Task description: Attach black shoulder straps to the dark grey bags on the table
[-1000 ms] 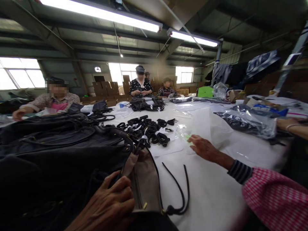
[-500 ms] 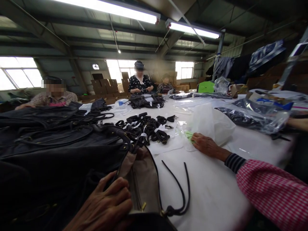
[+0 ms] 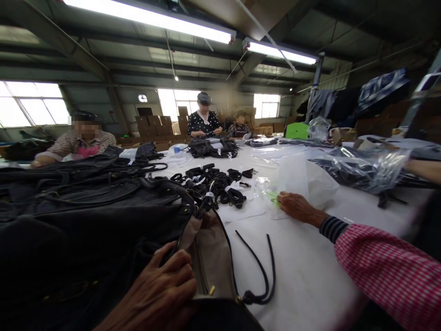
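A dark handbag [image 3: 113, 248] lies open toward me, its tan lining [image 3: 215, 243] and a brass zip pull showing. My left hand [image 3: 165, 287] is closed on the edge of its opening; some fingertips are hidden behind the edge. Across the white table, my right hand [image 3: 296, 207] reaches out with its fingertips closed at small light-green packets [image 3: 273, 197] in clear plastic. Just behind that hand stands a white translucent bag [image 3: 292, 177]. To the left of the packets lies a heap of coiled black straps [image 3: 220, 186] with white wraps. A knotted dark cord [image 3: 265, 285] hangs from the handbag's side.
More dark bags [image 3: 86, 184] are piled at the left. Plastic-wrapped dark goods [image 3: 358, 168] lie at the right, where another person's arm [image 3: 423, 170] reaches in. Several people sit or stand around the far side, one handling something above a strap pile [image 3: 213, 148].
The view has shifted slightly, so most things sit a little lower and to the right. At the right, the other person's hand has moved the clear plastic wrap. My hands keep nearly the same places.
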`<state>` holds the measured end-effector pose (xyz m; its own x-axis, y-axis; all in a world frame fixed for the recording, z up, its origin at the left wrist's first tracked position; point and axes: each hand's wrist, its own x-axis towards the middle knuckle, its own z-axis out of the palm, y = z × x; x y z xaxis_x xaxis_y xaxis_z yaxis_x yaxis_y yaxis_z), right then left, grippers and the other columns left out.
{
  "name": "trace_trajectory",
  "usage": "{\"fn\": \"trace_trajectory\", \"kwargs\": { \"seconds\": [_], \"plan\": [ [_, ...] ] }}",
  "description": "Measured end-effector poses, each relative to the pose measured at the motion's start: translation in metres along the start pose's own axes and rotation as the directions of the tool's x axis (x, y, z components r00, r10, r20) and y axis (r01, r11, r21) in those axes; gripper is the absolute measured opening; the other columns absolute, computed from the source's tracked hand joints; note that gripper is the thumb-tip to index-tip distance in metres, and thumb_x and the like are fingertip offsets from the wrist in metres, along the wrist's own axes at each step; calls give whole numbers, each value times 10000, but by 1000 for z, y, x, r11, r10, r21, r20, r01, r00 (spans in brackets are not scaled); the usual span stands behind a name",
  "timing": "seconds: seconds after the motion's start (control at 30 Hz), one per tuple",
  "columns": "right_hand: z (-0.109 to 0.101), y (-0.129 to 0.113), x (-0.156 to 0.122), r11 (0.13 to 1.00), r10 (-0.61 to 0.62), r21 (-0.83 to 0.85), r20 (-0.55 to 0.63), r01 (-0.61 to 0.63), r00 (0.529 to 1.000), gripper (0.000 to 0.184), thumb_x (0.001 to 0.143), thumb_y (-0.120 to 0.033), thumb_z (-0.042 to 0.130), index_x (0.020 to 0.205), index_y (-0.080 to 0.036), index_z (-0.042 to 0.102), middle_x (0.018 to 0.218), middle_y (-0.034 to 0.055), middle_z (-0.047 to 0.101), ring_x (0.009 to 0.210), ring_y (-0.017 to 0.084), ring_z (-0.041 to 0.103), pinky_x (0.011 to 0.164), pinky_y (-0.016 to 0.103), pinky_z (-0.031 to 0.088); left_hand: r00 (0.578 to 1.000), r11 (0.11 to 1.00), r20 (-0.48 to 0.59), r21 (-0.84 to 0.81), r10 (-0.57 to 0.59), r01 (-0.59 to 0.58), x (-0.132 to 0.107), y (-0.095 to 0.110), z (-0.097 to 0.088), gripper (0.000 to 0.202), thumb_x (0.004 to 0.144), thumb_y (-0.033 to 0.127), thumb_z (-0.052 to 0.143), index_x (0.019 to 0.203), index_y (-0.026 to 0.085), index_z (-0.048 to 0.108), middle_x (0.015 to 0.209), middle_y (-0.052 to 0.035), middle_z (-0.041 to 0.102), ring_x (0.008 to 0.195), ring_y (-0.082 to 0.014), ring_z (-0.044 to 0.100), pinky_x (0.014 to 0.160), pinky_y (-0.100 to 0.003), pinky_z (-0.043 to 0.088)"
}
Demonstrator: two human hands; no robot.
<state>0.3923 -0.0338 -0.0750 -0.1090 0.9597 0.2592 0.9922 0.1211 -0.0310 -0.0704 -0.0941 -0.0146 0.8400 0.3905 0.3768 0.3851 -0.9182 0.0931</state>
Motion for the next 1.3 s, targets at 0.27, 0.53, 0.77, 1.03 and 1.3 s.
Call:
{"fn": "trace_trajectory", "kwargs": {
  "seconds": [0.27, 0.53, 0.77, 1.03, 1.3],
  "plan": [
    [-31, -14, -11, 841, 389, 470, -183, -268, 903, 196, 898, -335, 490, 857, -171, 588, 665, 55, 699, 502, 146, 568, 530, 250, 443, 996, 990, -32, 121, 80, -75, -5, -14, 13, 228, 921, 374, 698, 765, 254, 583, 756, 113, 638, 907, -119, 554, 1112, -305, 147],
    [-53, -177, -17, 300, -100, 934, 235, -196, 967, 134, 763, -275, 614, 820, -154, 627, 575, -15, 610, 484, 120, 574, 416, 187, 342, 994, 995, 107, 95, 23, -33, -2, -3, -8, 241, 980, 314, 620, 777, 225, 526, 767, 70, 617, 908, -144, 545, 1073, -349, 221],
    [-44, -241, 2, 577, -412, 810, 176, 106, 894, 77, 765, -115, 551, 705, -158, 574, 658, -20, 557, 591, 101, 496, 529, 221, 311, 993, 999, 119, 47, 18, -24, 4, 9, -19, 285, 1007, 367, 577, 769, 219, 519, 743, 55, 602, 854, -169, 525, 1005, -393, 246],
    [-11, -238, -28, 823, -294, 538, 133, 181, 946, 134, 956, -236, 503, 868, -188, 592, 730, -1, 605, 672, 135, 523, 634, 270, 278, 937, 963, 262, 200, -232, 183, 7, 18, -13, 319, 1003, 534, 523, 944, 231, 601, 921, -6, 632, 941, -204, 551, 961, -408, 307],
    [-15, -242, -35, 861, -245, 488, 149, 144, 958, 145, 990, -241, 480, 950, -193, 611, 800, 34, 680, 758, 168, 616, 654, 287, 270, 848, 947, 450, 276, -279, 166, 22, 20, -24, 384, 988, 600, 501, 987, 250, 658, 932, -2, 605, 947, -190, 540, 873, -370, 353]
  ]
}}
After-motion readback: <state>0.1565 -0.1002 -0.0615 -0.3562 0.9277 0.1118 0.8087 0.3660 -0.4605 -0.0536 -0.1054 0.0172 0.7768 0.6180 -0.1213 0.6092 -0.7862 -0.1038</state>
